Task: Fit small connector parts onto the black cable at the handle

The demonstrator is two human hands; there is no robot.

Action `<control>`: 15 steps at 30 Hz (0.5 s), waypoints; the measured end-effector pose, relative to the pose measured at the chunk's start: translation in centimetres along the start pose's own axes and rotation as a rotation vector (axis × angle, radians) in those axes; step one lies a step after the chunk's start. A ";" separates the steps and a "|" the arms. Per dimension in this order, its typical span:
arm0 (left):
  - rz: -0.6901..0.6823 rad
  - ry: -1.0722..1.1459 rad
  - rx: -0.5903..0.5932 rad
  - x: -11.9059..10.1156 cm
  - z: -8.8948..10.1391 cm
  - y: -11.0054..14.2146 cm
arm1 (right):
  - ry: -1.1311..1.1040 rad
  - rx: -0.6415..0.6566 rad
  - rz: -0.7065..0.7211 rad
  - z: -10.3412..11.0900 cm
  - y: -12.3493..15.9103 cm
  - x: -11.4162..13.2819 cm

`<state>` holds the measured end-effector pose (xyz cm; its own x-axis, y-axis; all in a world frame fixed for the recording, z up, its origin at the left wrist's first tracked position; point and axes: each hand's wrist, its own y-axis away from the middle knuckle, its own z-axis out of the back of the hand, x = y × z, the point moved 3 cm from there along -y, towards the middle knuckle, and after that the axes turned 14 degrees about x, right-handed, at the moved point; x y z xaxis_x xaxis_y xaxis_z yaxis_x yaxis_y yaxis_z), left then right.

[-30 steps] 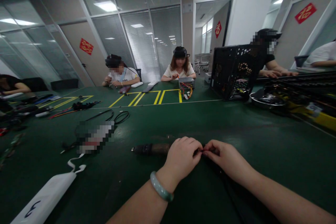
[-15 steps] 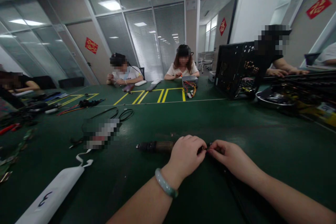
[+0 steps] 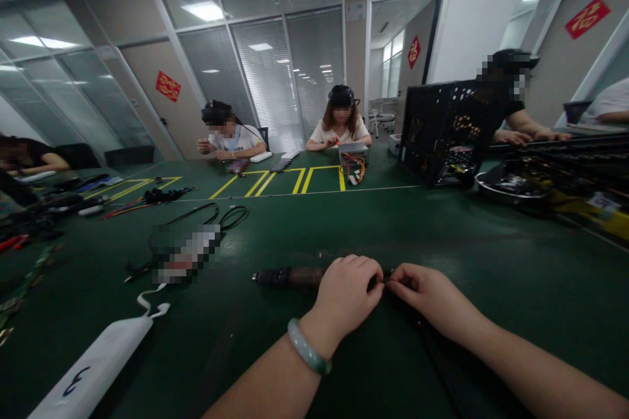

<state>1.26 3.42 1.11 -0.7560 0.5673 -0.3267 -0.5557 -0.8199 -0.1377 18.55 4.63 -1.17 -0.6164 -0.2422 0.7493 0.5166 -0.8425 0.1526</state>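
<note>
Crosswise, pointing a brown-and-black cylindrical tool (image 3: pixel 297 277) leftward, gripped in left hand (image 3: pixel 346 287). At its rear, pinching an indistinct small piece (image 3: pixel 384 281) with right hand (image 3: pixel 421 288).

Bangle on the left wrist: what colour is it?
The bangle is pale grey-green, darker green toward one end; head view.

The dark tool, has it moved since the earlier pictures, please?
No; against the yellow lines on the green table, the dark tool shows no clear shift.
</note>
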 end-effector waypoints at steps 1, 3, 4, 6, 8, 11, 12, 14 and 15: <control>0.001 0.001 0.002 0.0 0.0 0.0 | -0.001 0.001 0.002 0.0 0.0 0.0; 0.000 0.006 0.006 -0.1 0.1 0.0 | -0.006 -0.001 0.006 0.0 0.0 0.1; 0.000 0.008 0.007 -0.1 0.1 0.0 | -0.011 -0.002 0.007 0.1 0.0 0.2; 0.006 0.013 0.004 -0.2 0.1 0.0 | -0.021 -0.003 0.005 0.0 0.0 0.1; 0.009 0.016 -0.003 -0.1 0.1 0.0 | -0.026 -0.002 0.002 0.0 0.0 0.1; -0.004 0.020 -0.008 0.0 0.0 0.0 | -0.017 0.001 -0.002 -0.1 0.0 0.0; -0.012 0.019 -0.009 0.0 0.0 0.0 | -0.011 -0.003 -0.001 0.0 0.0 0.0; -0.033 0.015 -0.009 0.0 0.0 0.0 | 0.003 -0.014 0.003 0.0 0.1 0.2; -0.045 0.012 -0.007 0.0 0.0 0.0 | 0.008 -0.016 0.005 0.0 0.1 0.2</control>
<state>1.24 3.37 1.10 -0.7259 0.6028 -0.3313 -0.5867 -0.7940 -0.1593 18.47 4.53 -0.98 -0.6181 -0.2503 0.7452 0.5102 -0.8489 0.1381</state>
